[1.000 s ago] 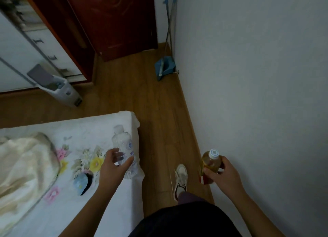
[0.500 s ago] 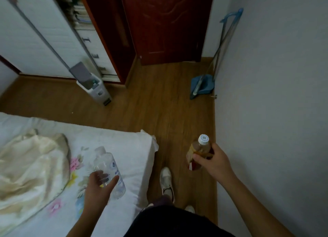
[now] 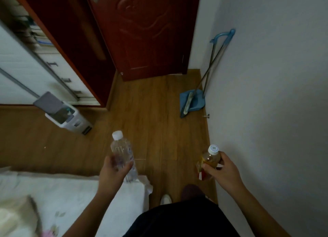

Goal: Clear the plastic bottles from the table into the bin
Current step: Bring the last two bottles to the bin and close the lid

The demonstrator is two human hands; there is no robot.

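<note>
Head view first gives you the big surfaces: the pale grey wall (image 3: 275, 94) on your right, the dark red panelled door (image 3: 147, 32) cut off at the top edge, and the brown wood-plank floor (image 3: 150, 112) between them. Only a corner of the white sheeted bed (image 3: 71, 192) shows at lower left, its floral print and a cream cloth (image 3: 16, 217) blurred and cropped by the frame. Your dark-clothed lap hides most of your legs; one white shoe tip (image 3: 166, 199) peeks out below. The white lidded bin (image 3: 71, 118) stands on the floor by the wardrobe, lid tilted up, its inside too dim to read. A blue dustpan with broom (image 3: 192, 101) leans against the wall.

Your left hand (image 3: 113, 172) is wrapped around the lower half of the clear white-capped plastic bottle (image 3: 122, 151), held upright above the bed's corner. Your right hand (image 3: 223, 171) is closed on the amber-liquid plastic bottle with a white cap (image 3: 210, 158), fingers covering most of its label.
</note>
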